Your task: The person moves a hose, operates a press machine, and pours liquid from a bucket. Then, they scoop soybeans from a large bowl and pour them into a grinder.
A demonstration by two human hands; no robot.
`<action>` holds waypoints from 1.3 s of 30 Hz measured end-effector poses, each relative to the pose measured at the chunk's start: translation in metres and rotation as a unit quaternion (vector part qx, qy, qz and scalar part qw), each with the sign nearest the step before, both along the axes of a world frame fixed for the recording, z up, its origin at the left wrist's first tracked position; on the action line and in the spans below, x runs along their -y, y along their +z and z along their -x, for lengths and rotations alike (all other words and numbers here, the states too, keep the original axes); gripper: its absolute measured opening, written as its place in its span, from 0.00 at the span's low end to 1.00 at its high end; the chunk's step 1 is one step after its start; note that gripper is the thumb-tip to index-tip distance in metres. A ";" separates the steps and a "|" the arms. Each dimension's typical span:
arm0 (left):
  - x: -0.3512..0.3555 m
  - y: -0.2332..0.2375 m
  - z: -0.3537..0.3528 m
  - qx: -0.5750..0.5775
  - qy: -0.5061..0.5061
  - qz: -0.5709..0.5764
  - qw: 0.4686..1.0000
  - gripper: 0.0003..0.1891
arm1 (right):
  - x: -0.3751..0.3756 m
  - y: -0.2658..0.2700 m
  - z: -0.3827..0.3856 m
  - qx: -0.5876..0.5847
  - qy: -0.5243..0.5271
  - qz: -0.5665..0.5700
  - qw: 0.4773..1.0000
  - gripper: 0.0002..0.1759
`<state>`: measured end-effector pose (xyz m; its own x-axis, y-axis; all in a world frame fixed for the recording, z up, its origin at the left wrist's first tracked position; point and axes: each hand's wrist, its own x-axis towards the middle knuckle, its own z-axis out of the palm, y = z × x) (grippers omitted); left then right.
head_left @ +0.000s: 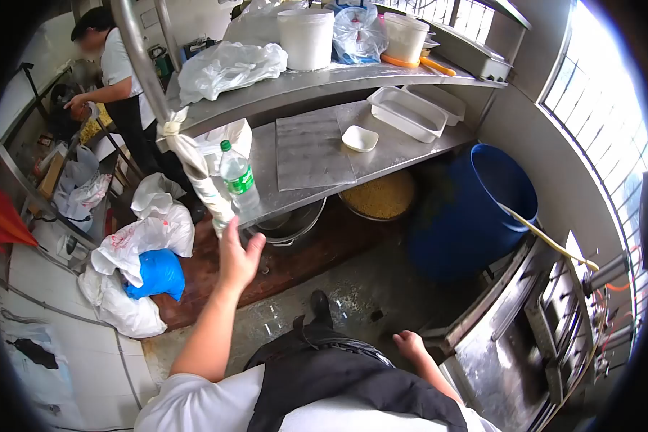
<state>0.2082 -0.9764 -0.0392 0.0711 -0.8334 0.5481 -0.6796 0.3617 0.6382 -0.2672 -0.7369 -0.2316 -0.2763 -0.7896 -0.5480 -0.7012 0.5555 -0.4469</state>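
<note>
My left hand reaches forward with its fingers stretched and the thumb apart, holding nothing that I can see. Its fingertips come near the steel table's front corner and the pale cloth wrapped round the table's post. Just above, a clear plastic bottle with a green cap and green label stands upright on the table's lower surface. Down at my side hangs my right hand, its fingers curled in with nothing showing in them. It is closest to the steel equipment on the right.
A blue barrel stands at right, beside a wide basin of yellow grains under the table. White trays rest on the lower surface; tubs line the shelf. Bags lie left. Another person works at back left.
</note>
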 end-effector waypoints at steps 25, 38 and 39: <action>0.199 0.020 0.024 -0.058 0.253 -0.008 0.966 0.09 | 0.706 0.070 -0.005 -0.163 0.225 0.185 0.943 0.29; 0.139 0.070 0.146 -0.022 0.187 -0.086 0.978 0.10 | 0.588 0.113 0.135 0.113 -0.188 0.500 0.838 0.08; 0.142 0.075 0.157 -0.016 0.173 -0.097 0.980 0.10 | 0.573 0.138 0.157 0.119 -0.195 0.547 0.805 0.04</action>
<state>0.0510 -1.1180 0.0363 0.3817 -0.8452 0.3739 -0.7187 -0.0171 0.6951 -0.4243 -1.3095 -0.0936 -0.6107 -0.7137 0.3430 -0.3903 -0.1056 -0.9146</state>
